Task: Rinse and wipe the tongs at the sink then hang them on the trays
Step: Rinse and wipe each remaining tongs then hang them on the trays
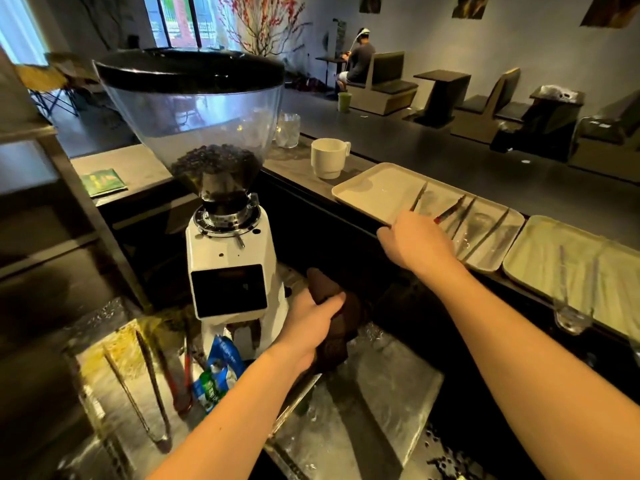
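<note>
brown cloth (pixel 332 327), cream trays (pixel 377 192), white grinder (pixel 228 258), white mug (pixel 327 162)

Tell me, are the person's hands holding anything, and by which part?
The left hand grips a dark brown cloth around its bunched middle. The right hand reaches to tongs on the tray, at their near end; a firm hold cannot be told.

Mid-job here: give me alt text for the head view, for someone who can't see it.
The right hand reaches to the near edge of a beige tray on the raised counter, where several tongs already lie, while the left hand grips a dark brown cloth above the wet steel sink. More tongs wait left of the sink, beside a white coffee grinder.
</note>
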{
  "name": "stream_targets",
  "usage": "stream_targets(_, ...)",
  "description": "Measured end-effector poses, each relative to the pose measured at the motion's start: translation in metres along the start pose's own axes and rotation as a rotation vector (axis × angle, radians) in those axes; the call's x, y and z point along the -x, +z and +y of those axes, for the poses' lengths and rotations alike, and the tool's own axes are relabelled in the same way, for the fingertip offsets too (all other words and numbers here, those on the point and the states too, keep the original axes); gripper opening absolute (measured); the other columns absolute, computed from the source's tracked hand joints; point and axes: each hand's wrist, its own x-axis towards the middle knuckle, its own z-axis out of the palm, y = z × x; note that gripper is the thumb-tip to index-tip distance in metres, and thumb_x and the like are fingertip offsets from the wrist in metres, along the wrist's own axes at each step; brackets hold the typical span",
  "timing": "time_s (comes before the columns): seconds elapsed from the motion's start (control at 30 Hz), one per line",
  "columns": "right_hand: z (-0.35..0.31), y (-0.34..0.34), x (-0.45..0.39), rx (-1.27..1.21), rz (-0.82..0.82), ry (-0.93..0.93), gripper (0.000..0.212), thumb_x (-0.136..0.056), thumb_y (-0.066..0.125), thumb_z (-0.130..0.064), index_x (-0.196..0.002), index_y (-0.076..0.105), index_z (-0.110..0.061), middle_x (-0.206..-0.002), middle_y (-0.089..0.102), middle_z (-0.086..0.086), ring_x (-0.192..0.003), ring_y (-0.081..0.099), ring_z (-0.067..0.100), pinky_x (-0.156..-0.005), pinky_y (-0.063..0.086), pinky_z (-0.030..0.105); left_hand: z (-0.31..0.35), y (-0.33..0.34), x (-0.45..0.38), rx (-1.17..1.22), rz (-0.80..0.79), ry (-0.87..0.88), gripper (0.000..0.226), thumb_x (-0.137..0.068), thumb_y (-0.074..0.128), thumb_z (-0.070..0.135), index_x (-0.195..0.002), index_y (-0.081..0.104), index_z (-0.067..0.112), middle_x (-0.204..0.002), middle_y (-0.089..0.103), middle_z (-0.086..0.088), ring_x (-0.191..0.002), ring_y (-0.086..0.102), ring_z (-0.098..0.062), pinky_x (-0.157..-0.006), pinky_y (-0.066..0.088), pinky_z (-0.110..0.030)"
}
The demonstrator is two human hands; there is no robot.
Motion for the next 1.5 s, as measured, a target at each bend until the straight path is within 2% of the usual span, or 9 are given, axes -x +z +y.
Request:
stream_targets(0.13, -0.017, 0.022, 0.051, -0.282, -0.205, -0.111, 0.026, -0.087, 0.053, -0.041, -0.087, 0.061, -0.016, -0.088, 0.066, 0.008, -0.086, 0.063, 0.032, -0.069, 0.046, 0.035, -0.005, -0.025, 0.02, -0.015, 0.011, -0.007, 0.021, -0.092, 0.068, 0.019, -0.113, 0.071, 0.02, -0.107, 0.078, -0.003, -0.097, 0.075, -0.02, -0.085, 0.059, -0.034)
stream_targets(0.37, -0.083, 0.099, 0.134, -0.362, -0.442, -0.248, 0.022, -0.084, 0.056, -0.034, -0.067, 0.053, -0.018, -0.067, 0.061, 0.001, -0.07, 0.059, 0.026, -0.051, 0.035, 0.029, -0.031, -0.124, 0.07, -0.03, 0.099, -0.083, 0.009, -0.093, 0.066, 0.016, -0.092, 0.072, 0.022, -0.09, 0.079, -0.005, -0.084, 0.076, -0.023, -0.077, 0.062, -0.04)
stream_targets(0.63, -0.184, 0.191, 0.19, -0.303, -0.626, -0.359, 0.026, -0.087, 0.057, -0.032, -0.066, 0.046, -0.022, -0.077, 0.06, 0.009, -0.085, 0.06, 0.032, -0.065, 0.036, 0.035, -0.065, -0.253, 0.122, 0.062, 0.443, -0.13, 0.013, -0.092, 0.065, 0.005, -0.082, 0.067, 0.012, -0.064, 0.071, -0.002, -0.056, 0.068, -0.016, -0.055, 0.054, -0.025)
stream_targets(0.73, -0.219, 0.233, 0.199, -0.237, -0.658, -0.395, 0.016, -0.088, 0.057, -0.027, -0.083, 0.059, -0.011, -0.094, 0.068, 0.02, -0.093, 0.062, 0.038, -0.068, 0.04, 0.037, -0.075, -0.299, 0.135, 0.048, 0.521, -0.176, 0.018, -0.093, 0.063, 0.004, -0.076, 0.062, 0.011, -0.065, 0.063, -0.017, -0.058, 0.062, -0.026, -0.058, 0.049, -0.032)
stream_targets(0.87, -0.258, 0.294, 0.208, -0.092, -0.717, -0.426, 0.035, -0.09, 0.058, -0.023, -0.12, 0.064, -0.005, -0.126, 0.062, 0.024, -0.114, 0.061, 0.037, -0.091, 0.048, 0.036, -0.092, -0.35, 0.143, 0.067, 0.708, -0.219, 0.005, -0.091, 0.066, 0.0, -0.09, 0.064, 0.005, -0.07, 0.067, -0.008, -0.045, 0.066, -0.008, -0.04, 0.05, -0.018)
stream_targets(1.03, -0.288, 0.356, 0.225, 0.152, -0.615, -0.558, 0.053, -0.091, 0.055, -0.053, -0.124, 0.061, -0.013, -0.134, 0.048, 0.022, -0.128, 0.043, 0.035, -0.106, 0.041, 0.04, -0.109, -0.386, 0.165, 0.183, 0.718, -0.287, 0.023, -0.094, 0.064, 0.008, -0.113, 0.063, -0.004, -0.114, 0.068, -0.03, -0.084, 0.07, -0.028, -0.076, 0.057, -0.034)
stream_targets(1.13, -0.31, 0.374, 0.223, 0.168, -0.642, -0.318, 0.047, -0.094, 0.053, -0.035, -0.137, 0.05, -0.017, -0.148, 0.038, 0.015, -0.134, 0.041, 0.032, -0.105, 0.042, 0.042, -0.11, -0.401, 0.174, 0.183, 0.76, -0.323, 0.02, -0.092, 0.067, 0.013, -0.111, 0.062, 0.01, -0.119, 0.067, -0.021, -0.108, 0.066, -0.036, -0.101, 0.051, -0.049)
stream_targets(1.33, -0.319, 0.367, 0.231, 0.05, -0.502, -0.363, 0.037, -0.093, 0.056, -0.036, -0.121, 0.055, -0.012, -0.131, 0.036, 0.019, -0.116, 0.047, 0.036, -0.094, 0.049, 0.045, -0.103, -0.432, 0.195, 0.163, 0.75, -0.278, 0.012, -0.091, 0.068, 0.017, -0.102, 0.063, 0.015, -0.1, 0.069, -0.012, -0.09, 0.07, -0.028, -0.077, 0.058, -0.037)
stream_targets(1.5, -0.344, 0.321, 0.248, -0.286, -0.602, -0.46, 0.033, -0.093, 0.058, -0.031, -0.11, 0.06, -0.003, -0.107, 0.059, 0.021, -0.091, 0.062, 0.038, -0.077, 0.046, 0.035, -0.091, -0.469, 0.227, 0.247, 0.74, -0.177, 0.021, -0.089, 0.069, 0.026, -0.105, 0.069, 0.011, -0.102, 0.073, -0.019, -0.096, 0.071, -0.038, -0.09, 0.055, -0.052)
